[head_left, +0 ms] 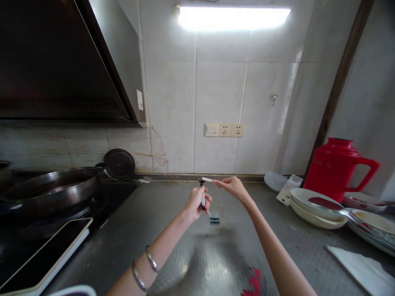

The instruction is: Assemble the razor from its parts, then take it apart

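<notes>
Near the back of the metal counter, my left hand (197, 202) is closed round a slim black-and-white handle, which looks like a razor (203, 198), held upright with its small dark head at the top. My right hand (233, 188) pinches a thin white stick (207, 179), its kind too small to tell. The stick's far end meets or nearly meets the dark head. Just below my left hand, a small clear pack with dark teal strips (214, 220) lies on the counter.
To the left, a steel pan (52, 191) sits on the black stove, with a white-edged tablet-like device (46, 255) in front. Stacked bowls (317, 220), a red thermos jug (333, 168) and a white paper sheet (364, 267) are at right. The range hood (120, 53) overhangs the left.
</notes>
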Motion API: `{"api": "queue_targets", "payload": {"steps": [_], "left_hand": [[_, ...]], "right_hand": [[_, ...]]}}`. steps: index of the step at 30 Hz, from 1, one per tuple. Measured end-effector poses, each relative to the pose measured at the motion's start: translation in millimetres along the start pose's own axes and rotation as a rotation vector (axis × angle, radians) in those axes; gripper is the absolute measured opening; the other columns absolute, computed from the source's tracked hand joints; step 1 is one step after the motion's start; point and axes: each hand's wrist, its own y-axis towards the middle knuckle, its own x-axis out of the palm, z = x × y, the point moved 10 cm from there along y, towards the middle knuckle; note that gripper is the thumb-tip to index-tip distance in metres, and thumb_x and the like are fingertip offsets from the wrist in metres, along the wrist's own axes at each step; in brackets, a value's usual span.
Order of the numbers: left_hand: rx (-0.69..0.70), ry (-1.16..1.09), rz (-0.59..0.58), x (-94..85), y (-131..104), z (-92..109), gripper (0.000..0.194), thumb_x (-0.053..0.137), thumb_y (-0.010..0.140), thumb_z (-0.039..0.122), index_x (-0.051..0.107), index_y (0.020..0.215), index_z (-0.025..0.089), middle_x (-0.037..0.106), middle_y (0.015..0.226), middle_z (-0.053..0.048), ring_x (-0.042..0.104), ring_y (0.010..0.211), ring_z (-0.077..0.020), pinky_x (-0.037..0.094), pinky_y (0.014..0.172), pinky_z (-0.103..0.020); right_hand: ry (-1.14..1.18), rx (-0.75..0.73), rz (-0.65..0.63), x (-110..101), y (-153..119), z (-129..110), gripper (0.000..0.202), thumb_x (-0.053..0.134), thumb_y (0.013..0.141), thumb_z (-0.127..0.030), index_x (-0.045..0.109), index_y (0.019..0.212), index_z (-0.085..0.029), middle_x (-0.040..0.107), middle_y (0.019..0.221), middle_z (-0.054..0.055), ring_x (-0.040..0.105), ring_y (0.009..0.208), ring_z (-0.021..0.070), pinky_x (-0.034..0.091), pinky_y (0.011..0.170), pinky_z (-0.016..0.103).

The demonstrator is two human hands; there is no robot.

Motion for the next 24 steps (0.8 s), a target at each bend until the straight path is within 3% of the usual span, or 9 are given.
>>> {"api": "queue_targets", "payload": {"steps": [3, 8, 12, 16, 20, 24], "left_hand": [[-0.001, 0.006, -0.001, 1.2, -0.5, -1.0, 0.013, 0.031, 0.087, 0.03, 0.035, 0.088, 0.018, 0.05, 0.045, 0.006, 0.032, 0.025, -0.0057, 0.029, 0.027, -0.016], [-0.021, 0.028, 0.006, 2.6, -0.6, -5.7, 0.011, 0.029, 0.087, 0.027, 0.035, 0.088, 0.018, 0.05, 0.045, 0.006, 0.031, 0.024, -0.0056, 0.028, 0.027, -0.016], [-0.04, 0.046, 0.013, 1.0, 0.3, -9.5, 0.012, 0.031, 0.087, 0.029, 0.035, 0.088, 0.018, 0.049, 0.045, 0.007, 0.031, 0.024, -0.0052, 0.028, 0.027, -0.015], [-0.037, 0.058, -0.002, 1.2, 1.1, -9.8, 0.012, 0.032, 0.086, 0.029, 0.035, 0.089, 0.017, 0.049, 0.045, 0.007, 0.031, 0.025, -0.0052, 0.029, 0.027, -0.016], [-0.04, 0.072, -0.021, 3.5, -0.4, -9.1, 0.015, 0.036, 0.084, 0.031, 0.036, 0.089, 0.017, 0.05, 0.045, 0.007, 0.031, 0.025, -0.0052, 0.029, 0.027, -0.016], [-0.056, 0.096, -0.026, 4.4, -2.0, -9.9, 0.016, 0.036, 0.084, 0.032, 0.036, 0.091, 0.017, 0.05, 0.046, 0.007, 0.032, 0.024, -0.0054, 0.029, 0.027, -0.016]], "right_hand": [[0.004, 0.021, 0.014, -1.3, 1.1, 7.0, 0.055, 0.046, 0.067, -0.067, 0.072, 0.064, -0.019, 0.053, 0.047, 0.001, 0.05, 0.053, 0.0137, 0.028, 0.049, 0.023], [0.075, -0.016, -0.089, 8.3, 1.0, 5.6, 0.061, 0.044, 0.066, -0.07, 0.071, 0.062, -0.015, 0.05, 0.047, 0.0, 0.043, 0.048, 0.0106, 0.027, 0.047, 0.022], [0.029, 0.006, -0.023, 0.5, 0.5, 10.4, 0.059, 0.046, 0.064, -0.07, 0.07, 0.061, -0.016, 0.045, 0.044, 0.0, 0.043, 0.049, 0.0111, 0.025, 0.047, 0.022], [0.082, -0.097, -0.087, 6.2, -0.3, 1.5, 0.059, 0.045, 0.066, -0.068, 0.069, 0.061, -0.015, 0.046, 0.046, -0.001, 0.041, 0.048, 0.01, 0.025, 0.047, 0.022], [0.016, -0.07, -0.001, -1.8, 1.0, 5.4, 0.06, 0.044, 0.066, -0.069, 0.068, 0.057, -0.014, 0.042, 0.044, -0.001, 0.039, 0.047, 0.0098, 0.024, 0.047, 0.021], [0.061, -0.137, -0.089, 5.3, 0.1, -1.1, 0.061, 0.043, 0.067, -0.068, 0.069, 0.062, -0.013, 0.043, 0.045, -0.001, 0.038, 0.047, 0.0094, 0.024, 0.046, 0.021]]}}
